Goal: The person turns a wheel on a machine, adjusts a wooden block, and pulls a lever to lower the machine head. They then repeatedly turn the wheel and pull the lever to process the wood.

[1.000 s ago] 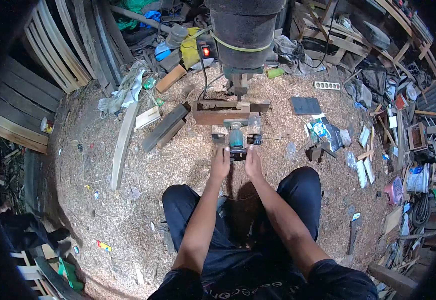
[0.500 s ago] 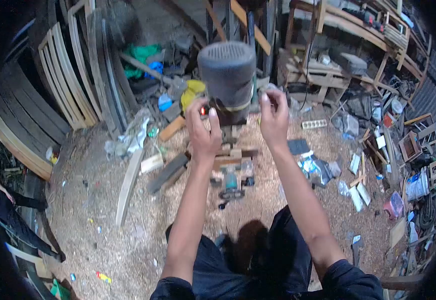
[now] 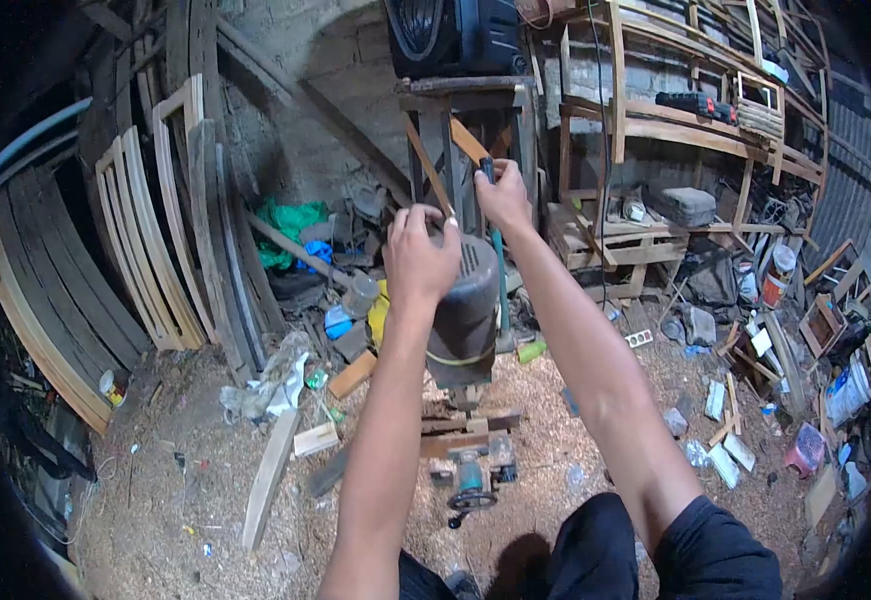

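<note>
A machine with a dark, rounded motor housing [image 3: 464, 325] stands upright in front of me, its vented top facing up. My left hand [image 3: 422, 252] is at the upper left of the housing, fingers bent and apart, covering part of its top. Higher and to the right, my right hand [image 3: 506, 195] is wrapped round a black handle [image 3: 488, 172]. Below the housing are dark wood pieces [image 3: 456, 440] and a green vise-like base with a handwheel [image 3: 473, 502].
Curved wooden frames [image 3: 141, 240] lean at the left. A black case [image 3: 461, 38] sits on a stand behind the machine. Wooden racks [image 3: 696, 135] fill the back right. Wood shavings cover the floor, with a curved board [image 3: 272, 480] lying at left and scattered scraps at right.
My view has tilted upward. My right hand has risen from beside the housing and closed on the black handle. My left hand has moved up over the housing's top left.
</note>
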`<state>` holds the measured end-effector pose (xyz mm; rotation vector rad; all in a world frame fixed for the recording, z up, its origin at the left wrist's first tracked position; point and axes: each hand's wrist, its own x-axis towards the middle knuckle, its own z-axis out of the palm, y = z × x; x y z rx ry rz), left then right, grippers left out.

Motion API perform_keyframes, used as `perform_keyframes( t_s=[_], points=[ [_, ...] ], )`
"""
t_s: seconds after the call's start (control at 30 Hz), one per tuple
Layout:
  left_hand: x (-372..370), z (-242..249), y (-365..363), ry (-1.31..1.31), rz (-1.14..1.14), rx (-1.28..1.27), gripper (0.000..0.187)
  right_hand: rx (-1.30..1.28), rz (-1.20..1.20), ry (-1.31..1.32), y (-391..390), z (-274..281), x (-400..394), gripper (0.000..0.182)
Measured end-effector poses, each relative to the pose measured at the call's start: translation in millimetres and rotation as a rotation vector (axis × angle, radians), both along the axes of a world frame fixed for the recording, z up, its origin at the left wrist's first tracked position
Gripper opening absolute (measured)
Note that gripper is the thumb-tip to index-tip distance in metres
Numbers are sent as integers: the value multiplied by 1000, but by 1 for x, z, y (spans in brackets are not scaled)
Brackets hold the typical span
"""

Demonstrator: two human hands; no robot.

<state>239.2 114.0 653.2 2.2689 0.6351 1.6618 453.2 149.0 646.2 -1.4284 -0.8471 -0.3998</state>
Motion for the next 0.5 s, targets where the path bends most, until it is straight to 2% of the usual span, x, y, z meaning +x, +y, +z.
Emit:
perform_keyframes(
  t_s=[0.03, 0.13, 0.27, 0.3, 0.37, 0.4, 0.43, 0.47, 0.5],
  points=[
    [0, 0, 1, 12, -2, -12, 23, -43, -52, -33, 9, 4, 5, 61],
    [-1, 2, -3, 17, 9, -57, 23, -250, -15, 23, 20, 9, 8, 89],
    [-2, 1, -3, -12, -6, -110, 22, -398, 1, 155, 20, 35, 2, 115],
    [-4, 3, -5, -22, -17, -112, 21, -289, 99, 140, 25, 35, 13, 120],
    [-3, 2, -6, -72, -23, -83, 19, -227, 42, 254, 12, 51, 10, 110],
    [-2, 2, -5, -113, -49, -44, 18, -150, 142, 405, -2, 60, 1, 91],
    [-2, 1, -5, -145, -72, -17, 18, -77, -8, 350, 9, 53, 10, 88],
    [-2, 0, -7, -177, -94, 0, 19, -108, 54, 398, 7, 50, 13, 84],
    [-5, -1, -14, -201, -116, -4, 21, -74, -42, 355, -6, 45, 2, 79]
  ],
)
